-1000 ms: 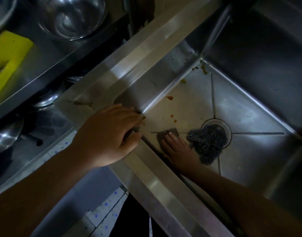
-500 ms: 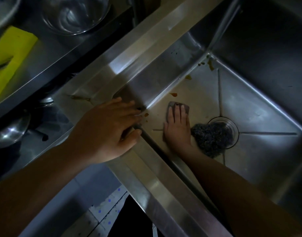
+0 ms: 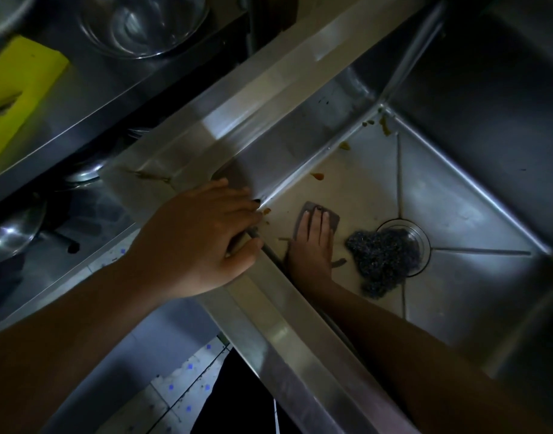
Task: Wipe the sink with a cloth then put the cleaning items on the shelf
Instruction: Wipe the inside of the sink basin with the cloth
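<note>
My right hand (image 3: pixel 312 245) lies flat on a small grey cloth (image 3: pixel 331 216) and presses it onto the floor of the steel sink (image 3: pixel 475 195), near the sink's left wall. Straight fingers cover most of the cloth. My left hand (image 3: pixel 203 236) grips the sink's front corner rim (image 3: pixel 268 308), fingers curled over the edge. A dark steel-wool scourer (image 3: pixel 381 258) sits on the drain (image 3: pixel 420 238), just right of my right hand. Orange food spots (image 3: pixel 317 176) dot the sink floor and the far corner.
A steel shelf (image 3: pixel 90 98) at the upper left carries a yellow sponge (image 3: pixel 15 89) and a glass bowl (image 3: pixel 143 23). Metal bowls (image 3: pixel 9 233) sit on a lower level beneath it. Tiled floor (image 3: pixel 181 386) shows below the sink edge.
My right hand pushed the cloth away from me across the sink floor, from beside the near wall toward the orange spots, and has stayed there since. My left hand kept its grip on the rim.
</note>
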